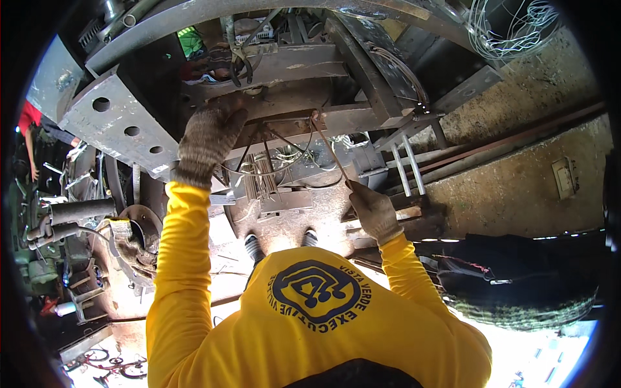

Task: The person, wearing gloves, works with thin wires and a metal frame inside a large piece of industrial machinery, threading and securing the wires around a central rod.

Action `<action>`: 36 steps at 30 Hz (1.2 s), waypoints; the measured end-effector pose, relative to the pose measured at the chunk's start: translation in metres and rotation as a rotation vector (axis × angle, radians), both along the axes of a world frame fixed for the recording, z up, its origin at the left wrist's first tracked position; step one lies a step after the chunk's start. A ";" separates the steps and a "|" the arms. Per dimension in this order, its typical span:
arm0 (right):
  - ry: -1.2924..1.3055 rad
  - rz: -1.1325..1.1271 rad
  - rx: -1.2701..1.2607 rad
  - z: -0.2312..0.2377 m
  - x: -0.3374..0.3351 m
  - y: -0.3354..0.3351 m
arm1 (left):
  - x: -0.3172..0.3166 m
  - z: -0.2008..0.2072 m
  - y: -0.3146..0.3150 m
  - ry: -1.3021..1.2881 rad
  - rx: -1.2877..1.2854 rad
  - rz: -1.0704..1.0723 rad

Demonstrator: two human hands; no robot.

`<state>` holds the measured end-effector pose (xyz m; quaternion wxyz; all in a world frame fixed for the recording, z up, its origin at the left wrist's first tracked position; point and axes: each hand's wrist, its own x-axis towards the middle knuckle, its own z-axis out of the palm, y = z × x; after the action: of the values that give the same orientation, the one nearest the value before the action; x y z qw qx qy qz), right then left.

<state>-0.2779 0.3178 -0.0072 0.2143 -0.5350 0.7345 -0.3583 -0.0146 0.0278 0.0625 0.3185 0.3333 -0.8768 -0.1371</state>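
Observation:
My left hand [210, 139], in a grey-brown knit work glove, is curled at the left end of a rusty steel bar [281, 124]. Its fingertips are lost in shadow, so what it grips is hidden. Thin rods slant down from that bar, and a curved wire passes below it. In my gloved right hand [373, 212] is a thin metal rod [331, 150], held by its lower end. The rod slopes up and left, its far tip at or close to the right end of the rusty bar.
Pliers [240, 63] hang beyond my left hand. A holed steel plate [119, 126] stands at left, and a coil of wire [514, 29] lies at far right. Upright thin rods [260, 180] stand below the bar. A tyre [524, 312] lies right of me; another person's arm [30, 152] shows at far left.

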 end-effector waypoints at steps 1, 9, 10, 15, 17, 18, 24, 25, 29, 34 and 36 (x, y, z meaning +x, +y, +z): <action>0.034 0.004 -0.044 -0.004 0.001 0.000 | 0.001 -0.005 -0.010 -0.063 -0.019 0.005; -0.260 -0.160 0.201 0.026 0.032 -0.003 | -0.003 -0.043 -0.025 -0.336 0.199 0.108; -0.274 -0.174 0.206 0.027 0.034 -0.004 | -0.002 -0.045 -0.025 -0.326 0.174 0.087; -0.270 -0.220 0.210 0.036 0.052 -0.009 | 0.006 -0.046 -0.024 -0.281 0.134 0.017; -0.303 -0.240 0.191 0.034 0.058 -0.008 | 0.008 -0.051 -0.027 -0.247 0.116 -0.004; -0.319 -0.251 0.182 0.031 0.059 -0.008 | 0.009 -0.053 -0.028 -0.230 0.113 0.002; -0.026 -0.147 0.229 0.027 0.067 -0.005 | 0.007 -0.058 -0.029 -0.143 0.081 -0.048; -0.016 -0.134 0.211 0.024 0.067 -0.004 | 0.007 -0.060 -0.030 -0.118 0.082 -0.060; 0.068 -0.058 0.093 0.014 0.064 0.000 | 0.004 -0.058 -0.028 -0.179 0.138 -0.033; -0.024 0.044 0.027 0.004 0.051 0.001 | 0.005 -0.059 -0.030 -0.053 -0.013 -0.104; -0.397 -0.088 0.192 0.021 0.057 -0.005 | 0.004 -0.061 -0.031 -0.056 -0.022 -0.102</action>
<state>-0.2208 0.3133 0.0140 0.3885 -0.3985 0.7314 -0.3940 -0.0108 -0.0036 0.0018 0.2903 0.2883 -0.9026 -0.1342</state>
